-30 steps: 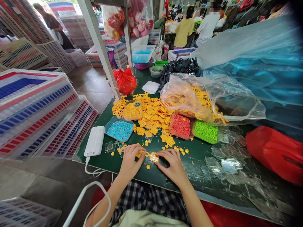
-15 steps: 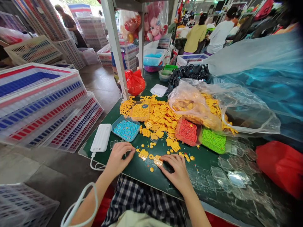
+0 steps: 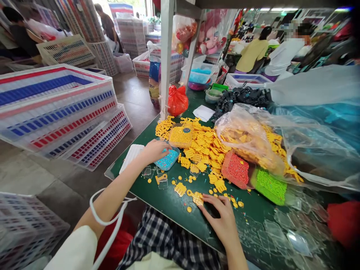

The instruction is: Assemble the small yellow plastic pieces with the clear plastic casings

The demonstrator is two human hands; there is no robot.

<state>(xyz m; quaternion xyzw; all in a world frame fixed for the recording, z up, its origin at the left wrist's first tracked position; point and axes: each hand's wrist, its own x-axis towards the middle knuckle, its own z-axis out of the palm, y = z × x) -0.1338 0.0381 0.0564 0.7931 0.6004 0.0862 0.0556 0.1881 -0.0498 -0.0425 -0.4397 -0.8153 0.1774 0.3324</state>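
My left hand [image 3: 155, 151] reaches over the rim of a shallow tray of blue beads [image 3: 168, 160], its fingertips bunched at the beads; whether they pinch any is hidden. My right hand [image 3: 218, 214] rests spread on the green table [image 3: 171, 213], fingertips beside a small yellow bead-built piece [image 3: 197, 198]. A heap of yellow moulded pieces [image 3: 202, 150] lies beyond, among trays of yellow beads [image 3: 180, 135], red beads [image 3: 235, 169] and green beads [image 3: 269, 186]. A clear bag of yellow pieces [image 3: 247, 137] slumps against the heap.
A white power bank [image 3: 132, 155] lies at the table's left edge beside stacked plastic crates [image 3: 56, 108]. Clear plastic sheets [image 3: 284, 232] cover the right end. A red bag [image 3: 177, 100] stands at the far end. Co-workers [image 3: 253, 56] sit beyond.
My left hand has moved from the table front onto the blue bead tray. My right hand has stayed near the yellow piece. The whole view has shifted rightward as my head turned.
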